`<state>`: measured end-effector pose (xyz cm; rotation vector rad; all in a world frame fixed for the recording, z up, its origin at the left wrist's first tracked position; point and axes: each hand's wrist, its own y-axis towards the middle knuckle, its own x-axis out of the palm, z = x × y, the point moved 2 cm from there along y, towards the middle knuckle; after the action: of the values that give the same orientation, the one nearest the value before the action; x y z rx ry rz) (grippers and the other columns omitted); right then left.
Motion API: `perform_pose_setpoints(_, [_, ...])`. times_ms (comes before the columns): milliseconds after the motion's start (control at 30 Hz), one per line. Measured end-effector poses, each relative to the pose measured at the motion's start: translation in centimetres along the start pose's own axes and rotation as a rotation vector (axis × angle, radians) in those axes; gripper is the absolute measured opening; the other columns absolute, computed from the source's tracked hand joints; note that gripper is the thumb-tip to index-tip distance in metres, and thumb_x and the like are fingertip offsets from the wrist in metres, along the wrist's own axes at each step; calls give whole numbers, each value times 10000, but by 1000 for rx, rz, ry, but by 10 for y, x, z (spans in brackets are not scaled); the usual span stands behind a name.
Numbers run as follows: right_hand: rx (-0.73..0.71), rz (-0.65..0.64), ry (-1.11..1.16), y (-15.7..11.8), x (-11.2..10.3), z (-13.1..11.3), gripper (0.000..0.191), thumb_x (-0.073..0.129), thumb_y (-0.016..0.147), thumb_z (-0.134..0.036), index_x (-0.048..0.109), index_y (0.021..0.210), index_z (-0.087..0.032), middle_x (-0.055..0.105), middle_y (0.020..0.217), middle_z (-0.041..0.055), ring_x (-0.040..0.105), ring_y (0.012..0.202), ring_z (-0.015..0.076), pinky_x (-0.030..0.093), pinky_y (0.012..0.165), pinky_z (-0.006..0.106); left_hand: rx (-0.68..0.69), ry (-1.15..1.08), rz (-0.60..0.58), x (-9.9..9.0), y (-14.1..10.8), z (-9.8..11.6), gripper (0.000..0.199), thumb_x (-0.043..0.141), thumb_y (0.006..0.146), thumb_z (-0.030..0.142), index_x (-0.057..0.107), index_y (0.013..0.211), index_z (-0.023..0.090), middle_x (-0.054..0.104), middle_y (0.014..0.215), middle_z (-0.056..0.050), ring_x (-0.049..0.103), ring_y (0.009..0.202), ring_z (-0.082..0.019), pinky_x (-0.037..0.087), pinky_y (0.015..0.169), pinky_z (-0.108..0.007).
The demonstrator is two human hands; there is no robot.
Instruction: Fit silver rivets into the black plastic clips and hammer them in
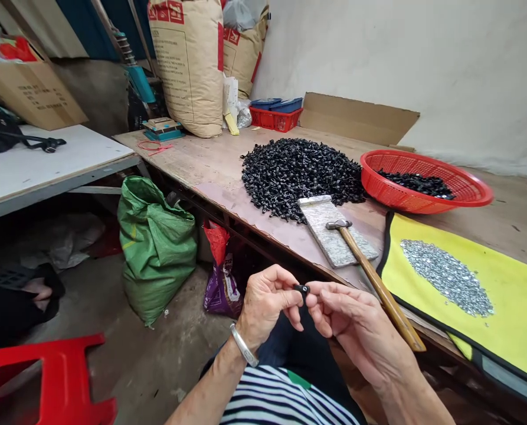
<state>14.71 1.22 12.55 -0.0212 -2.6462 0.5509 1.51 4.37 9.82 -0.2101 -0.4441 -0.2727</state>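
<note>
Striped shirt (263,401) cloth lies nearest, over the lap. Above it, the left hand (264,304) pinches a small black part (304,290) between thumb and forefinger, and the right hand (354,313) closes its fingertips on the other end. The part runs roughly crosswise, a pale round spot facing the camera; fingers hide which way it points. Print on the tan sack (187,77) and carton (33,94) is illegible.

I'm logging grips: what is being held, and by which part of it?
A small black part: the left hand pinches its left end; the right hand is at its right, grip unclear.
</note>
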Motion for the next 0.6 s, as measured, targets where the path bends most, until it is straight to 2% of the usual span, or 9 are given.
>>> perform_pose_setpoints(200, [-39, 79, -261, 7, 1, 5, 212, 672, 648, -308, 587, 622, -115, 547, 457, -9, 435, 356, 63, 308, 348, 170, 81, 355, 51, 2, -4, 3, 58, 573, 692, 114, 575, 658, 162, 520, 426, 43, 526, 387, -100, 420, 422, -191])
perform_pose_setpoints(267, [-41, 53, -354, 10, 1, 5, 156, 591, 662, -267, 548, 590, -135, 517, 425, -29, 415, 326, 61, 273, 317, 161, 69, 350, 49, 0, -5, -1, 50, 573, 688, 130, 596, 714, 166, 514, 443, 51, 513, 378, -98, 407, 413, -195])
perform_pose_setpoints(367, [2, 14, -553, 20, -7, -8, 94, 510, 629, -201, 549, 565, -144, 517, 420, -33, 401, 304, 65, 245, 286, 160, 7, 282, 38, -9, -4, -14, 242, 589, 687, 187, 608, 929, 183, 525, 512, 60, 500, 373, -105, 400, 382, -211])
perform_pose_setpoints(400, [10, 38, -622, 25, -13, -19, 89, 511, 610, -189, 552, 545, -145, 515, 409, -30, 394, 294, 68, 246, 279, 167, -13, 296, 26, -13, -4, -18, 258, 601, 683, 196, 611, 940, 181, 521, 516, 61, 497, 376, -102, 392, 381, -207])
perform_pose_setpoints(467, [-21, 157, -724, 38, -29, -56, 86, 548, 578, -171, 546, 496, -144, 492, 364, -23, 374, 268, 76, 254, 272, 188, -36, 329, 34, -21, -5, -24, 187, 619, 661, 209, 624, 843, 165, 501, 501, 62, 477, 361, -88, 360, 373, -195])
perform_pose_setpoints(533, [-134, 293, -736, 52, -47, -107, 100, 580, 572, -140, 526, 488, -147, 485, 363, -15, 402, 286, 81, 269, 285, 191, -50, 333, 45, -27, -7, -27, 119, 621, 637, 220, 609, 735, 153, 485, 476, 61, 468, 347, -83, 340, 369, -191])
perform_pose_setpoints(600, [-299, 466, -696, 63, -64, -160, 66, 569, 651, -164, 544, 593, -144, 522, 440, -5, 451, 349, 74, 319, 337, 182, -62, 311, 36, -30, -8, -27, 104, 609, 617, 226, 586, 686, 152, 484, 459, 58, 470, 339, -88, 329, 367, -194])
